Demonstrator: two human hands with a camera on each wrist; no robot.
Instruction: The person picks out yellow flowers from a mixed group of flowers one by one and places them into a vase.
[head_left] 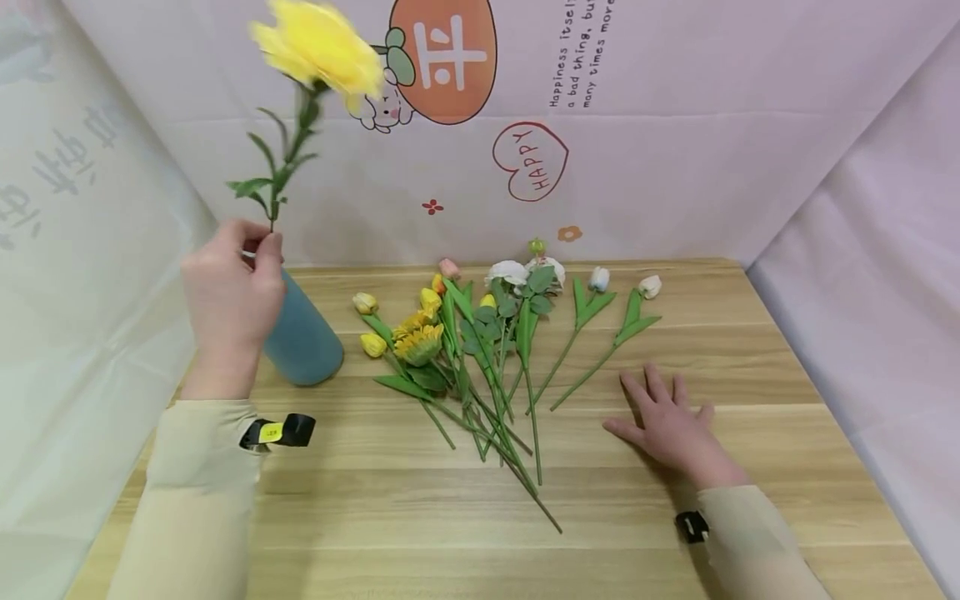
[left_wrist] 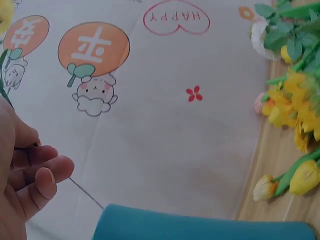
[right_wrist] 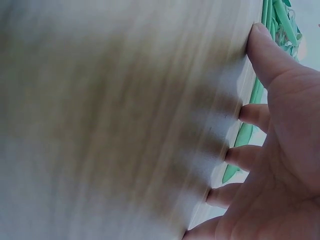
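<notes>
left hand (head_left: 234,296): thumb and fingers pinched the stem (head_left: 282,177) just under its leaves (head_left: 252,185); so narrow a hold might have let the flower spin or swing round.
yellow flower (head_left: 322,50): held up above the vase, its big head tipped toward the picture's right and blurred in the head view; it looked top-heavy, so a loosened pinch could have dropped it sideways.
vase (head_left: 303,342): stood at the left of the worktop (head_left: 360,533), with no hand around its body; a hard sideways push from the stem could have knocked it over.
lower stem (left_wrist: 86,192): ran thin and straight down to the rim of the vase in the left wrist view; whether its end was inside could not be told, and if it merely leaned there, it could have slid off outside.
right hand (head_left: 671,429): spread, fingertips on the worktop, gripping nothing; a careless sweep could have shoved the nearby white tulip (head_left: 650,288).
loose flowers (head_left: 420,344): lay with stems crossed in the middle of the worktop; pulling one out could have dragged others along.
</notes>
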